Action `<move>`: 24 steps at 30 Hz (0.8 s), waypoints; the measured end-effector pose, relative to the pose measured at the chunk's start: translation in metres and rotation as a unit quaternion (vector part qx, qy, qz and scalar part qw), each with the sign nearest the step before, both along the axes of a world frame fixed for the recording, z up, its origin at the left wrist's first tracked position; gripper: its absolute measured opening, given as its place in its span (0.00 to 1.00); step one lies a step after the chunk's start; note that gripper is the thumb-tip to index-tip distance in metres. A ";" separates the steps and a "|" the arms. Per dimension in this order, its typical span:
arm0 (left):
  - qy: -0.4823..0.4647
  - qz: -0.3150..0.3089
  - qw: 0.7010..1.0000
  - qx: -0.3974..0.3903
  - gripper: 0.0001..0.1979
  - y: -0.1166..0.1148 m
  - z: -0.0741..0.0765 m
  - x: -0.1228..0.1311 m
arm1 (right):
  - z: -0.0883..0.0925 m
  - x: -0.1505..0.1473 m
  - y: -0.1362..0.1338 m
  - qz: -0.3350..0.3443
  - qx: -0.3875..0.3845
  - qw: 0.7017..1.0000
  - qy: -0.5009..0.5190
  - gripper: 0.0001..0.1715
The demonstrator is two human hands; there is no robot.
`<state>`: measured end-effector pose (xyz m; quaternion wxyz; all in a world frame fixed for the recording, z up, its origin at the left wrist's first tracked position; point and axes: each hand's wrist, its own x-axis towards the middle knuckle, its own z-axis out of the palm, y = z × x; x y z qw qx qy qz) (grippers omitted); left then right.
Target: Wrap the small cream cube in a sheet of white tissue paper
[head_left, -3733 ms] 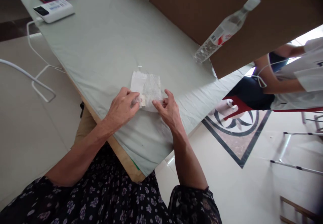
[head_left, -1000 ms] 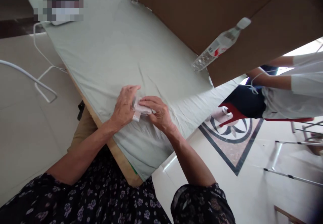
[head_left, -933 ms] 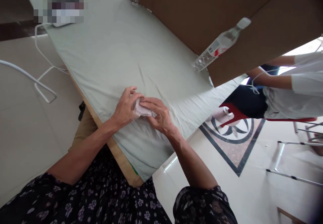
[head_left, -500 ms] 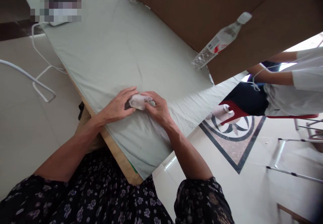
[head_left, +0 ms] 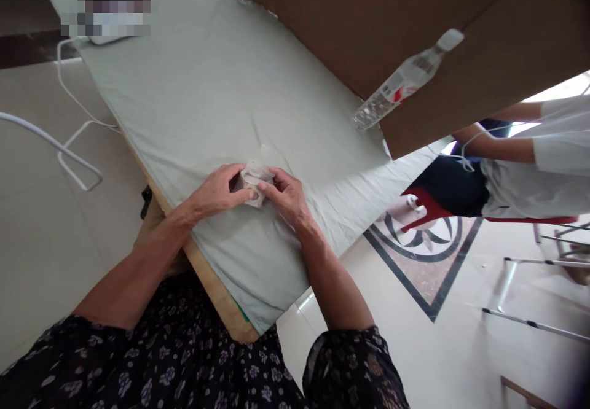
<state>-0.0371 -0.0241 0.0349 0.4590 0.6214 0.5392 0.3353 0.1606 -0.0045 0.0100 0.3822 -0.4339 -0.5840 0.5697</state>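
Between my hands, just above the cloth-covered table, is a small whitish packet that looks like clear plastic wrap around something pale. My left hand grips it from the left, thumb across its lower front. From the other side my right hand pinches it, with the thumb on its face and the fingers behind. A thin see-through flap stands up from the packet's far side. What lies inside the wrap is too small to make out.
A clear plastic bottle with a red and white label stands by a large brown cardboard panel. A blurred white device with a cable sits at the far left. At right, another person's arm reaches behind the panel.
The packet has turned from lying sideways to more upright, and its clear flap now shows on top. My left thumb has moved onto its front.
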 end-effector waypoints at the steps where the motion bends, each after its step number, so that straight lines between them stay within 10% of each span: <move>1: -0.038 -0.004 0.999 -0.009 0.27 0.000 -0.002 0.001 | -0.002 -0.001 0.001 0.001 -0.001 1.000 0.003 0.33; 7: -0.192 0.042 0.980 -0.035 0.38 0.004 -0.026 0.005 | -0.004 -0.004 0.004 -0.029 0.010 0.999 -0.025 0.32; 15: -0.165 0.078 0.983 -0.019 0.48 0.002 -0.033 0.006 | -0.002 -0.012 0.012 -0.085 0.019 0.996 -0.031 0.18; 24: -0.047 0.093 0.993 0.058 0.36 0.003 -0.041 0.004 | -0.015 -0.011 0.002 -0.047 0.122 0.986 -0.100 0.19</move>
